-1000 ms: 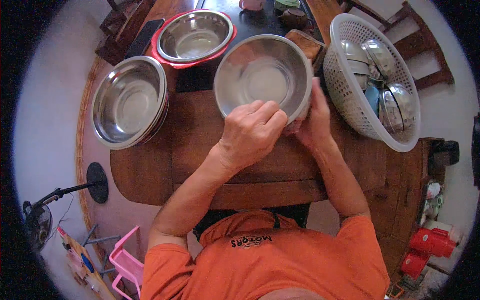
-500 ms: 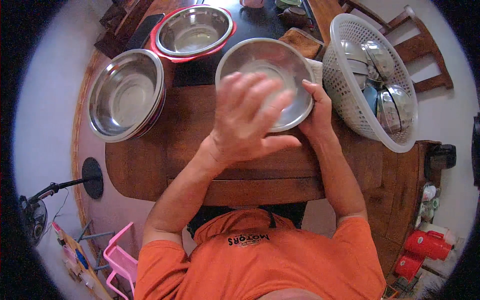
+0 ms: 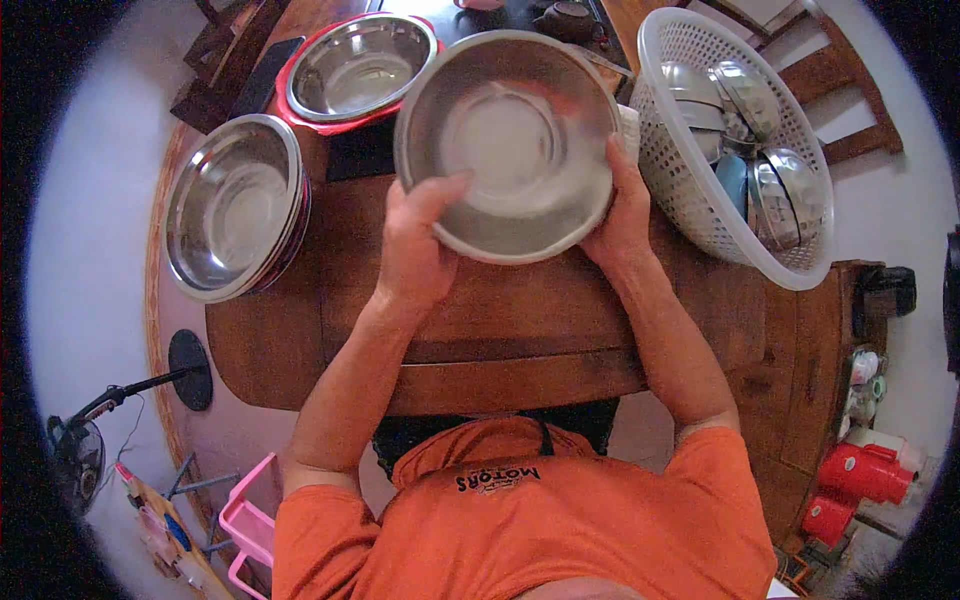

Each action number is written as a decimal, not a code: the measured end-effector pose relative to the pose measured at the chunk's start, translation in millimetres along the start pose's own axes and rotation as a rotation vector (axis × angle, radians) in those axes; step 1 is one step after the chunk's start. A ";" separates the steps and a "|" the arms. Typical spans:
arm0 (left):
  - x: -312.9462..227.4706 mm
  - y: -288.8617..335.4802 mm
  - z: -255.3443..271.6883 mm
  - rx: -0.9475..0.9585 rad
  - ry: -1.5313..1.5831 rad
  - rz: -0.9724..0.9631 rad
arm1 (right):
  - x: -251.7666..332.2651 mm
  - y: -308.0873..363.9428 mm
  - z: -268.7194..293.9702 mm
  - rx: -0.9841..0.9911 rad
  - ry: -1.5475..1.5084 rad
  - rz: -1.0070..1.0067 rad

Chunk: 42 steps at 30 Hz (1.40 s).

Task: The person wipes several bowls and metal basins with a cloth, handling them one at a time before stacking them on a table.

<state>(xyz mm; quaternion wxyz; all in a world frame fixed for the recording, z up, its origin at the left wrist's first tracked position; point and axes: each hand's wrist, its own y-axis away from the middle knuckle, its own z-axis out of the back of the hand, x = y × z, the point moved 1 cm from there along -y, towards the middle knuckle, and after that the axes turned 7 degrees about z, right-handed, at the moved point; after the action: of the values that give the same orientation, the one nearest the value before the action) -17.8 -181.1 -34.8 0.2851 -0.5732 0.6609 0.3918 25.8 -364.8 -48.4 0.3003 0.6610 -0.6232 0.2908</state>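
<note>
Between my hands is a round stainless steel bowl [image 3: 500, 150], its inside turned up toward me. My left hand [image 3: 418, 240] grips the near left rim, thumb over the edge and fingers hidden underneath. On the right side, my right hand [image 3: 620, 215] holds the rim with the thumb up along it. A stack of steel bowls [image 3: 235, 210] stands on the table to the left. Behind it, another steel bowl [image 3: 362, 72] sits in a red basin [image 3: 290, 105]. To the right, a white perforated basket [image 3: 690, 215] holds several steel bowls [image 3: 745, 100].
The wooden table [image 3: 480, 340] has a black panel [image 3: 355, 150] toward its far side, with a dark teapot [image 3: 565, 22] on it. Wooden chairs [image 3: 830, 80] stand at the far right. A pink plastic frame [image 3: 250, 520] and a black fan [image 3: 80, 450] are low on the left.
My left hand has come down from over the bowl's inside and closed on its left rim. The bowl is lifted nearer and tilted. The view has shifted slightly.
</note>
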 end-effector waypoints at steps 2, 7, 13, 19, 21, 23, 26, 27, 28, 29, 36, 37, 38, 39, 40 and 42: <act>-0.6 0.9 4.5 -0.232 0.133 0.029 | -6.5 -4.6 13.9 0.011 0.035 -0.038; -6.8 -6.1 11.4 -0.247 -0.269 -0.472 | -11.3 -8.8 19.6 0.233 0.132 -0.089; 0.9 -4.7 -11.3 -0.055 -0.515 -0.544 | -9.7 -4.8 9.5 0.158 0.969 0.751; 24.9 3.8 -23.8 0.135 -0.439 -0.228 | -12.7 -0.3 -0.6 0.278 1.324 0.974; 26.7 3.2 -22.3 0.134 -0.500 -0.253 | -16.3 5.3 -6.5 0.356 1.328 1.006; 30.5 4.6 -23.4 -0.001 -0.475 -0.276 | -16.4 7.6 -7.4 0.403 1.290 0.976; 19.6 2.5 -20.1 0.135 -0.323 -0.255 | -12.7 14.3 -15.3 0.615 1.267 0.983; 18.1 1.4 -19.5 0.138 -0.324 -0.263 | -12.7 15.5 -14.8 0.615 1.266 0.992; 15.4 0.1 -18.6 0.088 -0.313 -0.276 | -13.4 15.8 -14.9 0.692 1.275 0.961; 13.1 -1.5 -17.2 0.037 -0.300 -0.288 | -14.1 16.4 -14.9 0.769 1.284 0.929; 2.4 -6.9 -11.6 -0.011 -0.379 -0.447 | -12.8 16.5 -14.7 0.798 1.410 0.981; 0.4 -8.0 -11.2 -0.013 -0.396 -0.517 | -12.3 14.5 -12.7 0.800 1.410 0.977; 2.1 -12.5 -4.8 -0.044 -0.387 -0.528 | -11.8 11.9 -10.4 0.744 1.488 1.007; 0.0 -13.1 0.4 -0.152 -0.493 -0.582 | -11.6 10.4 -9.0 0.687 1.566 1.038; -1.5 -14.8 4.9 -0.267 -0.595 -0.626 | -8.7 9.4 -9.4 0.625 1.563 1.046; -4.1 -19.8 19.8 -0.294 -0.735 -0.710 | -6.3 2.6 -2.4 0.530 1.538 1.038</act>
<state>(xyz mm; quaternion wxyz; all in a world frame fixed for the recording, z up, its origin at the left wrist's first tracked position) 0.9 -163.0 -45.7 0.5295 -0.6205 0.2209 0.5346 22.8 -358.9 -51.5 0.3016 -0.0217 -0.3847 0.8721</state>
